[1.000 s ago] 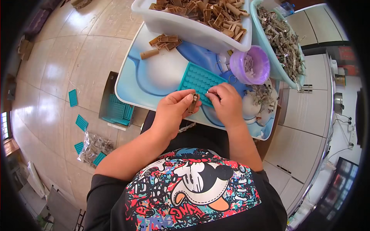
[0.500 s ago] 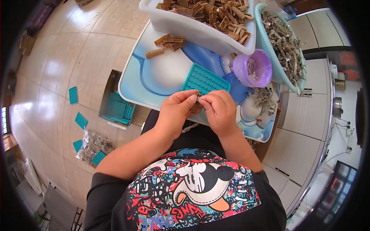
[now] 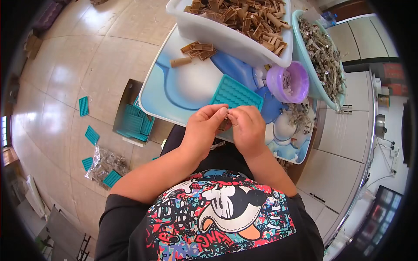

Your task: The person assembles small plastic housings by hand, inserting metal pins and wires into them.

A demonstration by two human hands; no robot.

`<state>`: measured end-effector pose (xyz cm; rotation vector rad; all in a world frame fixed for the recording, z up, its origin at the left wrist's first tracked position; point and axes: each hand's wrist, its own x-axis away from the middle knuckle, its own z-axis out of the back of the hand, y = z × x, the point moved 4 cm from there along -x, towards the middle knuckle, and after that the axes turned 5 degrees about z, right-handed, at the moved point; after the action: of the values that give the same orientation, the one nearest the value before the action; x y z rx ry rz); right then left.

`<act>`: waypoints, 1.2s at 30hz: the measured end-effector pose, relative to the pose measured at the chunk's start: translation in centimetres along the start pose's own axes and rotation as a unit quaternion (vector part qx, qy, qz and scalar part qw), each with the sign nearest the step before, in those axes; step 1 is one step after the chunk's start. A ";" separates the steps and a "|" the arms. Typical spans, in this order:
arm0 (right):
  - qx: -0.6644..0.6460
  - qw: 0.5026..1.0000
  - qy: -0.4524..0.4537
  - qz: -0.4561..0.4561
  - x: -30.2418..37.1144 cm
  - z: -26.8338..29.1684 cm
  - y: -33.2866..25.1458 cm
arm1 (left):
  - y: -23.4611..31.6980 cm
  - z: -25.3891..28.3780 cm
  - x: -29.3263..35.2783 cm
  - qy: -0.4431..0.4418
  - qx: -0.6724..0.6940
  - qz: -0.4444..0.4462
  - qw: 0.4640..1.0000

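Nearest the person, just in front of the teal tray, the left hand and the right hand meet over the near edge of the bench, fingers pinched together on a small dark piece; it is mostly hidden between the fingertips, so only a brownish, metallic-looking sliver shows. The teal tray is a flat rectangle covered in rows of small pockets, lying just beyond the hands. Right of the tray stands a purple bowl with small pale parts inside. Beyond the tray sits a white tub heaped with brown wooden pieces, and to the right of that a pale green basin of metal clips.
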<state>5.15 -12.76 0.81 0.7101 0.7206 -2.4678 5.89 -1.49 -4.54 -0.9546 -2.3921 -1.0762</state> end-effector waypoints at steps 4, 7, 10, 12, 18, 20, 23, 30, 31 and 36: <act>-0.047 0.999 -0.002 0.009 -0.6 0.2 -0.6 | 0.8 0.1 0.5 0.003 0.031 -0.015 0.999; -0.132 0.991 -0.012 -0.017 -1.9 0.4 -0.5 | 1.7 0.4 0.8 -0.014 0.041 -0.023 0.999; -0.148 0.989 -0.006 -0.014 -4.5 -0.1 -0.2 | 2.8 1.1 1.1 -0.017 0.043 -0.040 0.998; -0.117 0.993 0.002 0.001 -6.5 -1.4 0.5 | 3.4 1.9 1.1 -0.007 0.050 -0.047 0.998; -0.001 0.991 -0.063 0.120 -10.5 -8.1 1.7 | 4.5 3.2 1.2 0.039 0.048 -0.056 0.996; 0.051 0.981 -0.085 0.166 -10.8 -9.4 1.2 | 5.4 3.2 1.8 0.061 0.059 -0.065 0.994; 0.091 0.973 -0.170 0.126 -10.2 -9.3 0.2 | 6.1 4.0 2.6 0.080 0.066 -0.086 0.991; -0.016 0.973 -0.228 0.006 -8.9 -7.3 -0.4 | 7.7 6.1 3.5 0.078 0.070 -0.123 0.987; -0.058 0.971 -0.228 0.041 -9.1 -7.2 -0.5 | 7.8 6.1 3.5 0.064 0.090 -0.123 0.986; -0.091 0.954 -0.269 0.100 -8.8 -7.4 0.3 | 8.0 6.0 3.7 0.058 0.100 -0.126 0.985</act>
<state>14.49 -6.08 0.52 0.0252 0.6118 -2.2174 8.59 8.57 -2.27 -0.5171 -2.5117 -0.9237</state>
